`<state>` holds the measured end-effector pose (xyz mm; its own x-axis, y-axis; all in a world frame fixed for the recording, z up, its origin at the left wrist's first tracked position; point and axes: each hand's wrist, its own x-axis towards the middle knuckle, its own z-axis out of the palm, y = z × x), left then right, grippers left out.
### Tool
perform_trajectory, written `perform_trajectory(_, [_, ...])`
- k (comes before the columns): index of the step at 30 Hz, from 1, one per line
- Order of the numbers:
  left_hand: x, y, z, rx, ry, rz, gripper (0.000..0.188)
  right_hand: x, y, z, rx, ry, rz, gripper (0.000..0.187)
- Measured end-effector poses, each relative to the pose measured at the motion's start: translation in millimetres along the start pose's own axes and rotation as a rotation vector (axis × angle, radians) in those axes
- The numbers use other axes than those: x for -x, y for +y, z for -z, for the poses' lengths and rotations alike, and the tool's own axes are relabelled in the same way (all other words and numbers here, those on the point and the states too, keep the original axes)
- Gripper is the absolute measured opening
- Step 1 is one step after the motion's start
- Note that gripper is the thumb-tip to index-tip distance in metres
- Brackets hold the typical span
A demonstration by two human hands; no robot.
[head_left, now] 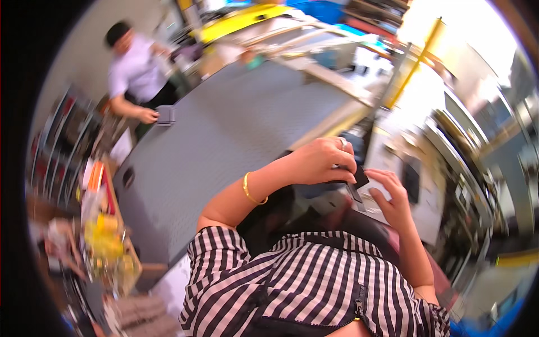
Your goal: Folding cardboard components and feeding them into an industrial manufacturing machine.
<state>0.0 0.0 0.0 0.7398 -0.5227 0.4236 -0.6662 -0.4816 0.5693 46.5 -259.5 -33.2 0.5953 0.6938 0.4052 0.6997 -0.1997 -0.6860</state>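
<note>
My left hand (328, 161), wearing a ring and with a gold bangle on its wrist, reaches across to the right. Its fingers are pinched on a small dark flat piece (361, 177). A narrow grey strip (356, 194) shows just below that piece; whether the two are joined I cannot tell. Close by on the right, my right hand (391, 194) has its fingers bent and its thumb apart from them. Its fingertips come up to the edge of the dark piece, and whether they touch it is unclear. Motion blurs the details.
A large grey-topped table (213, 129) spreads to my left. Across it a person (137, 73) holds a grey square item (165, 115). A wooden tray with yellow items (106, 236) stands at the left. On the right a cluttered worktop (418, 208) adjoins a yellow post (415, 62).
</note>
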Motion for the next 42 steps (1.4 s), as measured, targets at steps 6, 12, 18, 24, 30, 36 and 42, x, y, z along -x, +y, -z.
perform_trajectory(6, [-160.0, 48.4, -81.1, 0.189, -0.09, -0.16, 0.014, 104.5, 37.4, 116.6, -0.066, 0.156, -0.218, 0.035])
perform_trajectory(12, [-260.1, 49.5, -129.4, 0.125, -0.393, -0.144, 0.023, 137.7, 77.4, 177.4, -0.169, 0.434, -0.264, 0.045])
perform_trajectory(18, [-357.7, 5.7, -202.8, 0.183, -0.233, -0.211, 0.036, 130.8, 129.8, 279.6, 0.315, 0.521, -0.197, 0.055])
perform_trajectory(24, [-509.9, -57.0, -255.2, 0.506, -0.152, -0.032, 0.044, 104.7, 260.2, 404.8, -0.041, 0.547, -0.367, 0.057])
perform_trajectory(30, [-620.7, -71.6, -245.9, 0.317, 0.014, -0.171, 0.07, 58.1, 302.8, 496.2, 0.054, 0.558, -0.262, 0.056])
perform_trajectory(36, [-609.9, -51.1, -251.6, 0.116, 0.155, -0.226, 0.084, 54.7, 279.6, 498.9, 0.196, 0.85, -0.098, 0.045])
perform_trajectory(42, [-410.6, -51.1, -185.6, 0.053, -0.116, -0.324, 0.054, 106.8, 168.0, 277.5, -0.013, 0.539, -0.299, 0.025])
